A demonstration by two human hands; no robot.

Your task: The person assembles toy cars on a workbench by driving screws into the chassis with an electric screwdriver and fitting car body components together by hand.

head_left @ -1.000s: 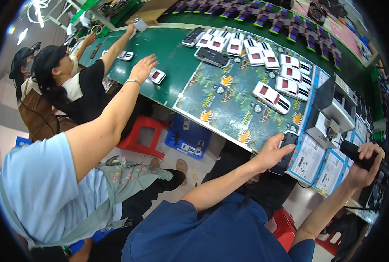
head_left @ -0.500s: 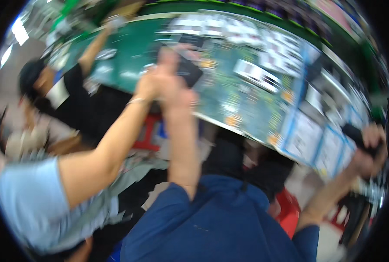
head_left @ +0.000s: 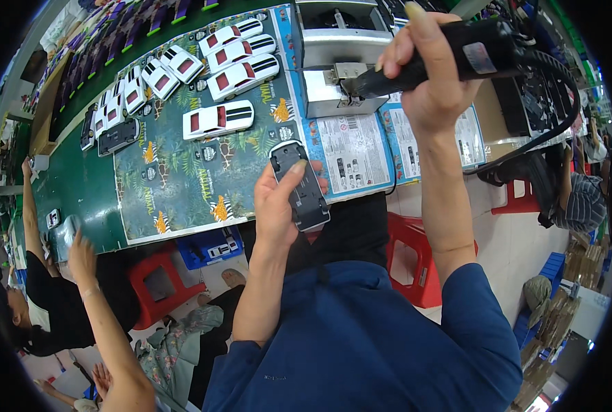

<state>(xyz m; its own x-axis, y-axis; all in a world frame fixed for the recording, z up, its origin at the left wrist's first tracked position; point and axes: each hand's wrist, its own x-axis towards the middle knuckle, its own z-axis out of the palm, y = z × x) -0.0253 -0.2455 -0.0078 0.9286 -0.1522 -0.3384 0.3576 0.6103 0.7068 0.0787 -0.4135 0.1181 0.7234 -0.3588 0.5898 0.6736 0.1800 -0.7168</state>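
left hand [head_left: 276,206] grips a dark toy-car chassis [head_left: 300,185] (underside up); right hand [head_left: 429,75] clutches the black power screwdriver [head_left: 457,58] above it, unfastened yet; finished white cars [head_left: 218,118] beyond.

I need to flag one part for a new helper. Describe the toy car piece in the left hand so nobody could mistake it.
Start at the long green table and the leafy printed mat on it. At the mat's near right corner, the left hand holds a dark grey toy car base, underside up. Unlike the white toy cars with red windows lined up on the mat, it is dark, unpainted and held off the table.
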